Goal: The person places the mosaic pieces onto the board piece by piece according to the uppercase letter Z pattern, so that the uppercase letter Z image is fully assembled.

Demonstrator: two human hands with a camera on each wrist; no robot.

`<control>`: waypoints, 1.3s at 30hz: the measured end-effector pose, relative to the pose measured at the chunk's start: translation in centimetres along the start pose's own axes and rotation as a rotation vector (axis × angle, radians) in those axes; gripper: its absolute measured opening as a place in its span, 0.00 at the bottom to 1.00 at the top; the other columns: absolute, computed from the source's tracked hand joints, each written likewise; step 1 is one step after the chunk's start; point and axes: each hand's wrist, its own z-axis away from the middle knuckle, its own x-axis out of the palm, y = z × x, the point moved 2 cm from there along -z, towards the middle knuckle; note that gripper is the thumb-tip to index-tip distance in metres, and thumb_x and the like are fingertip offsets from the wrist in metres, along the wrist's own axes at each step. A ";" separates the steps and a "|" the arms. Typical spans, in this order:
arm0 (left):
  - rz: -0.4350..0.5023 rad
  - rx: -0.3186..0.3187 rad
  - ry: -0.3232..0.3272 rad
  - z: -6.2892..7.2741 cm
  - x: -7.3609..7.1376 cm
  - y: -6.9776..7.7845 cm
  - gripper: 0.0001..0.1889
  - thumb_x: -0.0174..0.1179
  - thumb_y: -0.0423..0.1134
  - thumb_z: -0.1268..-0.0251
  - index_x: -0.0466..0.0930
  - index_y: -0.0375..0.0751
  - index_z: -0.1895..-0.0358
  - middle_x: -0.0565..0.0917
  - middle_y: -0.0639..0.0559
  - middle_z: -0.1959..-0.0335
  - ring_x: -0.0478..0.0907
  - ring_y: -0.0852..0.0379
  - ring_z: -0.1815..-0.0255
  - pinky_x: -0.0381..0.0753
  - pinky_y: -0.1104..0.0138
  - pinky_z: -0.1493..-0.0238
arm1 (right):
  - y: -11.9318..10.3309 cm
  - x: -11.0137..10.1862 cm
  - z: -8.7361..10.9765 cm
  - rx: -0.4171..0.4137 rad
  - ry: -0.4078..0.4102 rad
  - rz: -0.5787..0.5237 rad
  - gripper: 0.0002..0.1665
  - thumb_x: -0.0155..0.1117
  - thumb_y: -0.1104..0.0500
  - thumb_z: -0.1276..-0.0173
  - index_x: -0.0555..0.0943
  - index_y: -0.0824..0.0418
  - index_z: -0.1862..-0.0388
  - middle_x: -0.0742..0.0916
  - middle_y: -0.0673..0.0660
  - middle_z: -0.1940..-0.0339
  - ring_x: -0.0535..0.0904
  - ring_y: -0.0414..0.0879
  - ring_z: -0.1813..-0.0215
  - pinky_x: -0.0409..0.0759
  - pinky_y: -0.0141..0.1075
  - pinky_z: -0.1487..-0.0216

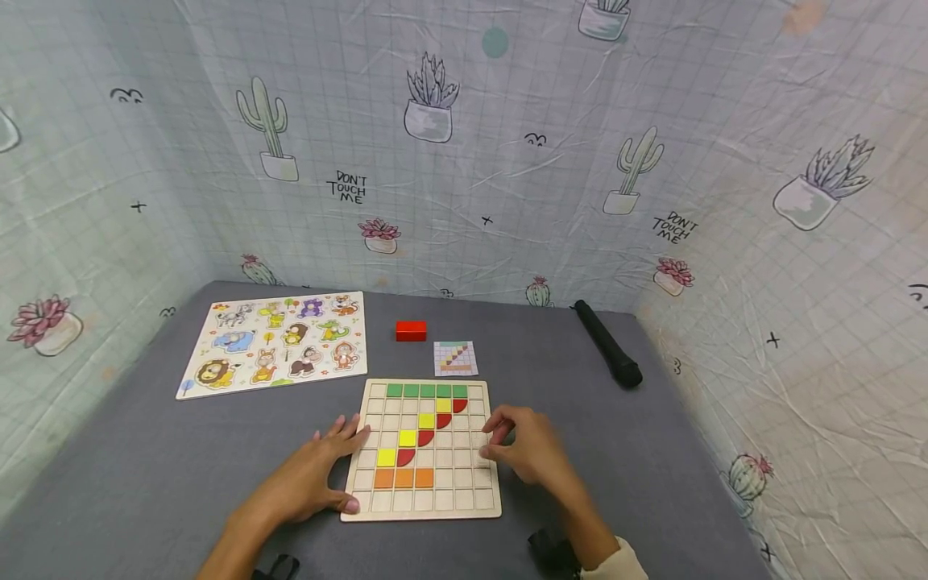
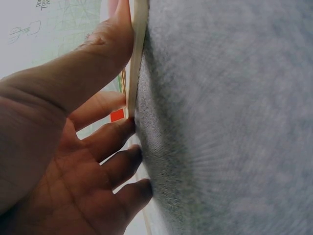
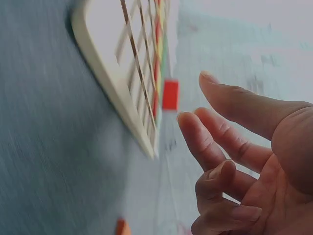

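Observation:
A wooden grid board [image 1: 464, 503] lies on the table before me. Its top row bears several green tiles [image 1: 426, 391]. Below, yellow squares [image 1: 408, 438] and red quarter-round pieces [image 1: 425, 437] step diagonally down to the left. Three orange tiles [image 1: 403, 478] sit in a lower row. My left hand [image 1: 312, 471], fingers spread, touches the board's left side, thumb at the near corner; the left wrist view shows the thumb on the board's edge. Over the board's right side hovers my right hand [image 1: 529, 443]. In the right wrist view its thumb and forefinger are apart with nothing between them.
Behind the board are a small pattern card [image 1: 456, 359] and a red box [image 1: 411, 331]. An animal picture board [image 1: 279, 342] lies at the back left, a black microphone [image 1: 607, 345] at the right. Printed cloth [image 1: 464, 209] encloses the table. Something small and orange [image 3: 122, 227] shows in the right wrist view.

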 end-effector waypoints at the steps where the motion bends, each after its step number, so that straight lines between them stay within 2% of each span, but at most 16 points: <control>1: 0.001 0.000 -0.001 0.0 0.0 0.0 0.59 0.86 0.50 0.59 0.67 0.38 0.19 0.61 0.33 0.16 0.53 0.26 0.14 0.56 0.28 0.21 | 0.4 -0.5 -0.1 0.014 0.018 -0.009 0.15 0.85 0.58 0.41 0.88 0.55 0.58 0.86 0.45 0.71 0.78 0.41 0.67 0.76 0.36 0.69; 4: 0.006 0.000 -0.002 0.0 0.0 0.0 0.59 0.86 0.50 0.59 0.67 0.38 0.19 0.61 0.32 0.16 0.53 0.26 0.14 0.56 0.28 0.21 | 1.5 -1.8 -0.1 0.053 0.072 -0.017 0.16 0.85 0.59 0.42 0.89 0.56 0.56 0.87 0.46 0.70 0.79 0.42 0.68 0.77 0.38 0.67; 8: 0.009 -0.001 -0.003 -0.1 0.1 -0.1 0.59 0.86 0.50 0.60 0.67 0.39 0.19 0.61 0.32 0.16 0.53 0.26 0.14 0.56 0.28 0.21 | 3.2 -3.2 -0.2 0.112 0.129 0.026 0.18 0.86 0.59 0.43 0.89 0.55 0.55 0.88 0.49 0.67 0.79 0.42 0.71 0.77 0.38 0.70; 11: 0.011 -0.005 -0.005 -0.1 0.1 -0.1 0.59 0.86 0.50 0.60 0.67 0.39 0.18 0.61 0.33 0.15 0.53 0.26 0.14 0.55 0.28 0.20 | 4.3 -4.0 -0.2 0.172 0.134 0.082 0.19 0.86 0.57 0.43 0.89 0.53 0.53 0.89 0.49 0.64 0.79 0.43 0.71 0.76 0.38 0.70; 15: 0.014 -0.009 -0.006 -0.1 0.2 -0.2 0.59 0.86 0.50 0.60 0.67 0.40 0.18 0.61 0.33 0.15 0.53 0.27 0.14 0.55 0.28 0.20 | 5.1 -4.4 -0.3 0.258 0.109 0.181 0.20 0.87 0.54 0.43 0.88 0.50 0.53 0.87 0.48 0.62 0.79 0.44 0.64 0.75 0.43 0.63; 18: 0.011 -0.006 -0.004 -0.1 0.2 -0.2 0.59 0.86 0.50 0.60 0.67 0.40 0.18 0.61 0.33 0.15 0.53 0.27 0.14 0.55 0.28 0.21 | 5.5 -4.2 -0.3 0.286 0.089 0.248 0.19 0.87 0.53 0.43 0.88 0.50 0.56 0.86 0.47 0.64 0.79 0.45 0.62 0.75 0.47 0.60; 23: 0.011 -0.001 0.001 -0.2 0.2 -0.2 0.59 0.86 0.50 0.60 0.67 0.40 0.18 0.61 0.33 0.15 0.52 0.27 0.14 0.55 0.28 0.21 | 5.9 -3.7 -0.4 0.278 0.085 0.286 0.15 0.87 0.54 0.43 0.86 0.51 0.62 0.84 0.48 0.68 0.78 0.45 0.66 0.75 0.44 0.65; 30: 0.015 -0.015 -0.006 -0.1 0.1 -0.2 0.59 0.86 0.50 0.59 0.67 0.40 0.18 0.60 0.33 0.15 0.51 0.27 0.14 0.55 0.29 0.20 | 5.7 -3.0 -0.5 0.238 0.111 0.286 0.16 0.87 0.53 0.43 0.84 0.50 0.66 0.82 0.47 0.73 0.76 0.43 0.71 0.70 0.40 0.71; 35: 0.012 -0.014 -0.006 0.0 0.1 -0.1 0.59 0.86 0.50 0.60 0.67 0.40 0.18 0.61 0.33 0.15 0.52 0.27 0.14 0.55 0.29 0.20 | 4.5 -2.2 -0.6 0.140 0.096 0.219 0.13 0.85 0.52 0.41 0.85 0.46 0.66 0.80 0.45 0.77 0.74 0.42 0.75 0.70 0.36 0.74; 39: 0.016 -0.012 -0.005 0.0 0.0 0.0 0.59 0.86 0.50 0.60 0.67 0.40 0.18 0.61 0.33 0.15 0.52 0.27 0.14 0.55 0.28 0.20 | 3.0 -1.3 -0.5 0.052 0.054 0.129 0.12 0.84 0.51 0.40 0.85 0.45 0.67 0.81 0.43 0.77 0.74 0.41 0.75 0.70 0.34 0.74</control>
